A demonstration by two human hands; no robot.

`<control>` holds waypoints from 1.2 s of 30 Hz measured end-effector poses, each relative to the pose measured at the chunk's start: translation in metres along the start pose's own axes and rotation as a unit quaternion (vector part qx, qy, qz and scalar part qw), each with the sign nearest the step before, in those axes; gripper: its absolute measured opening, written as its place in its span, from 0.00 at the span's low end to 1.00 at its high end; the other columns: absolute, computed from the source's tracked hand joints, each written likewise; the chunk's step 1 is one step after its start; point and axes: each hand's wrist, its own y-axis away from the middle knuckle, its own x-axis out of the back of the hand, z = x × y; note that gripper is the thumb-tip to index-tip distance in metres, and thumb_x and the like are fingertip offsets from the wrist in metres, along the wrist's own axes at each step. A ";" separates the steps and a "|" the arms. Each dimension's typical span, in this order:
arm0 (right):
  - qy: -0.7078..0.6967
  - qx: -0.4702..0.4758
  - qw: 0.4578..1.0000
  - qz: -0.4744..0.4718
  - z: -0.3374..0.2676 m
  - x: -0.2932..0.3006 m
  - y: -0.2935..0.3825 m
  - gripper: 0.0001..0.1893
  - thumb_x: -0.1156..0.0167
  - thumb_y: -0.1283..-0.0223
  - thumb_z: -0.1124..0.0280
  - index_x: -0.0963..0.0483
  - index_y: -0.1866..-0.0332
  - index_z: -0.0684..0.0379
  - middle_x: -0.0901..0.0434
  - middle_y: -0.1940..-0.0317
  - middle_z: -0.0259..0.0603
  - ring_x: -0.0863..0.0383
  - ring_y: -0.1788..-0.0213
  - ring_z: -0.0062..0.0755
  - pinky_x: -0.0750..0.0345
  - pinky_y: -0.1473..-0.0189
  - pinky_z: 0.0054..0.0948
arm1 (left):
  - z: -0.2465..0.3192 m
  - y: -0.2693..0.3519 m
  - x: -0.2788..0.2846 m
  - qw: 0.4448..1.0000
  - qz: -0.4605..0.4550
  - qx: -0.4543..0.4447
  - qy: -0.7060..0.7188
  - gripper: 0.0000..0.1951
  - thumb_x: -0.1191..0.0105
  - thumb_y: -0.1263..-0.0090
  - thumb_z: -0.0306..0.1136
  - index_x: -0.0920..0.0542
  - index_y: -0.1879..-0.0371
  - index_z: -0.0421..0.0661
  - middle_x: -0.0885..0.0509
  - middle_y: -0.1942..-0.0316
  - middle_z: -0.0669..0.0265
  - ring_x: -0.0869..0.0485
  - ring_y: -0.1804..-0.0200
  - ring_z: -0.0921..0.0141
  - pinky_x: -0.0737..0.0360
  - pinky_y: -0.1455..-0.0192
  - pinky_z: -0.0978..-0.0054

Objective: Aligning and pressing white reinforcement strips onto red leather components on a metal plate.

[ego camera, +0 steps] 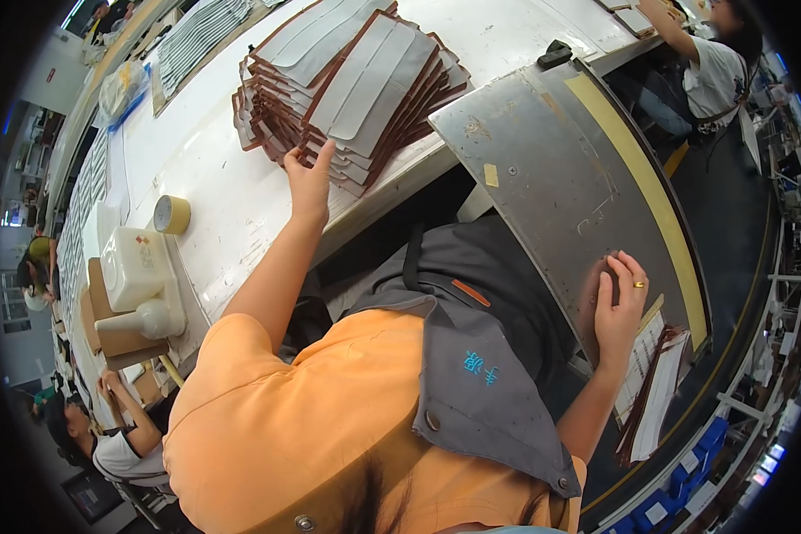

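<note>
My left hand [310, 175] is at the near corner of a tall stack of flat grey pieces with reddish-brown edges [374, 73], its thumb and fingers apart at the edge of the pieces; whether it grips one is not clear. My right hand [621, 307], wearing a ring, lies over the near end of a metal plate [541, 167], its fingers slightly bent and nothing seen in them. A yellow strip [641, 180] runs along the plate's far side. Beside my right wrist, more brown-edged pieces [661, 394] lean below the plate's end.
On the white table [240, 220] stand a tape roll [172, 214], a white plastic container [133, 267], a bottle with a long nozzle [140, 322] and a cardboard box [117, 347]. Co-workers sit at the upper right [714, 87] and lower left [120, 447]. Blue bins [681, 480] are at lower right.
</note>
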 end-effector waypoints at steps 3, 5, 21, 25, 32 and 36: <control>-0.007 -0.008 1.000 -0.004 -0.003 -0.002 0.001 0.10 0.45 0.39 0.73 0.24 0.53 0.61 0.27 0.48 0.40 0.30 0.44 0.39 0.32 0.41 0.35 | 0.001 -0.003 -0.009 0.997 -0.004 0.056 0.059 0.28 0.34 0.43 0.39 0.33 0.49 0.38 0.27 0.56 0.62 0.30 0.54 0.71 0.32 0.49 0.75; -0.006 -0.013 1.000 0.000 -0.002 -0.002 0.002 0.11 0.45 0.39 0.73 0.24 0.53 0.61 0.27 0.48 0.40 0.30 0.44 0.39 0.32 0.41 0.35 | 0.001 -0.001 -0.007 0.996 -0.008 0.047 0.076 0.26 0.34 0.43 0.37 0.31 0.51 0.38 0.27 0.56 0.62 0.29 0.55 0.71 0.32 0.51 0.76; -0.065 0.014 0.998 0.001 -0.021 0.012 -0.023 0.13 0.44 0.40 0.73 0.26 0.50 0.62 0.27 0.47 0.45 0.28 0.44 0.42 0.32 0.41 0.36 | 0.197 -0.007 0.020 0.902 -0.086 -0.422 -0.002 0.11 0.42 0.40 0.20 0.20 0.58 0.43 0.21 0.67 0.74 0.27 0.68 0.84 0.31 0.65 0.89; -0.263 0.010 0.962 0.077 -0.041 0.006 -0.070 0.23 0.43 0.38 0.71 0.33 0.38 0.63 0.24 0.47 0.44 0.21 0.56 0.31 0.25 0.51 0.29 | 0.218 -0.017 -0.015 0.909 -0.218 -0.329 0.131 0.14 0.41 0.41 0.20 0.21 0.55 0.39 0.17 0.63 0.68 0.21 0.62 0.80 0.26 0.57 0.85; -0.423 -0.222 0.878 -0.006 -0.005 -0.004 -0.121 0.24 0.42 0.37 0.63 0.32 0.41 0.69 0.21 0.56 0.44 0.22 0.63 0.23 0.24 0.60 0.23 | 0.156 -0.015 -0.142 0.879 -0.460 -0.004 0.127 0.18 0.43 0.38 0.24 0.25 0.47 0.40 0.21 0.57 0.65 0.22 0.57 0.76 0.24 0.55 0.80; -0.389 -0.298 0.871 0.028 0.025 -0.039 -0.113 0.23 0.40 0.40 0.64 0.29 0.44 0.69 0.20 0.59 0.46 0.20 0.61 0.26 0.24 0.58 0.25 | 0.117 -0.020 -0.170 0.847 -0.529 0.002 0.044 0.14 0.49 0.31 0.27 0.25 0.47 0.45 0.24 0.59 0.70 0.26 0.57 0.79 0.29 0.53 0.84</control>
